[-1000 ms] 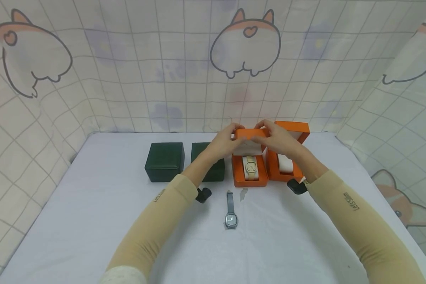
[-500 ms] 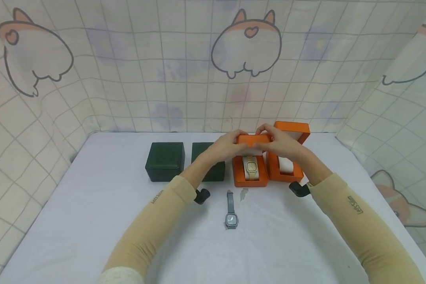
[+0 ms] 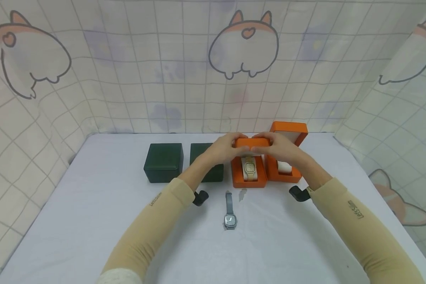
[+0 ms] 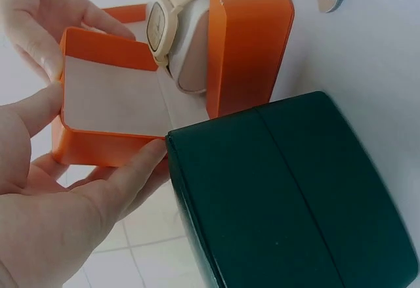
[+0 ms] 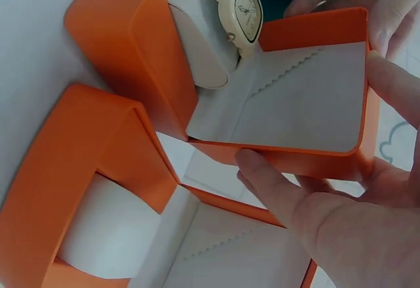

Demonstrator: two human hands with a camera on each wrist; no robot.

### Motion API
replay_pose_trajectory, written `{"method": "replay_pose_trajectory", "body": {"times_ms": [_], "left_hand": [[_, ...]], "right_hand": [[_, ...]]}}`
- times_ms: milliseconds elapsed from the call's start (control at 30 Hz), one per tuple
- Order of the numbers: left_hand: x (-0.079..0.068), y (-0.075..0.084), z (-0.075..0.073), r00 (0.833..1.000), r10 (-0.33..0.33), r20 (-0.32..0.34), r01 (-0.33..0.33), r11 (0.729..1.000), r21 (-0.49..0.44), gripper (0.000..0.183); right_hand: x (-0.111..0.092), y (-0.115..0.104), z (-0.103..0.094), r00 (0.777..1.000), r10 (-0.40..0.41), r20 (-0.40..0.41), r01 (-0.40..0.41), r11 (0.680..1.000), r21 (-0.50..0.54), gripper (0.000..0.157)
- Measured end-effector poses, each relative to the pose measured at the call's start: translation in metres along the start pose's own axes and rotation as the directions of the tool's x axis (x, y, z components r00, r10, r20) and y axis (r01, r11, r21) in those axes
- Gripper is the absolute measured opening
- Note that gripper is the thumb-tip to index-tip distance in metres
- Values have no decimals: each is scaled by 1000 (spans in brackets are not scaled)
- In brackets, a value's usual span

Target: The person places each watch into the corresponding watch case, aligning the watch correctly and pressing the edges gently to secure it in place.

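Note:
Between both hands is the raised lid (image 3: 253, 142) of an orange watch box (image 3: 248, 184). My left hand (image 3: 216, 152) grips the lid's left side, thumb in front and fingers along the side and back. Its right side is gripped by my right hand (image 3: 284, 150) in the same way. A cream watch (image 3: 249, 167) sits on the white cushion (image 5: 197, 45) inside the box. In the right wrist view, the lid's pale lining (image 5: 315, 104) faces the watch, and the lid stands partly tilted over the base.
Right of it stands a second orange box (image 3: 289, 127), lid up, holding a bare white cushion (image 3: 284, 167). Two dark green boxes (image 3: 164, 162) stand closed on the left, one partly behind my left forearm. A blue-grey watch (image 3: 230, 220) lies on the white tabletop (image 3: 269, 244).
The orange lid has tipped forward and down over the cream watch, with both hands following it. The other boxes and the blue-grey watch have stayed in place.

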State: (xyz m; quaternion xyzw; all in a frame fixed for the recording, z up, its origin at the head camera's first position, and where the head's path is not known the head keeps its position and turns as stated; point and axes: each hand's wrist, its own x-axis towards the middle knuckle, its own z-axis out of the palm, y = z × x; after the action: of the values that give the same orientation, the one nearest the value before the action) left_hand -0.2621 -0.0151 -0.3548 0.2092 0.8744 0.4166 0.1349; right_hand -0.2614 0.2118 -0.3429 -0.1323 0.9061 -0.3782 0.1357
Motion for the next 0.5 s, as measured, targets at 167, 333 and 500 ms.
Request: {"method": "replay_pose_trajectory", "body": {"times_ms": [167,333,500], "left_hand": [[-3,0,2,1000,7,-6,-7,1000,-1,52],[-3,-1,3,1000,12,-2,-12,1000,5,47],[-2,-3,4,999,44,14,-44,999,12,45]], "right_hand": [[-1,1,2,1000,3,-4,-3,1000,-17,62],[-4,2,5,1000,15,-2,-15,1000,-17,62],[-7,5,7,1000,9,-9,-9,1000,-21,60]]}}
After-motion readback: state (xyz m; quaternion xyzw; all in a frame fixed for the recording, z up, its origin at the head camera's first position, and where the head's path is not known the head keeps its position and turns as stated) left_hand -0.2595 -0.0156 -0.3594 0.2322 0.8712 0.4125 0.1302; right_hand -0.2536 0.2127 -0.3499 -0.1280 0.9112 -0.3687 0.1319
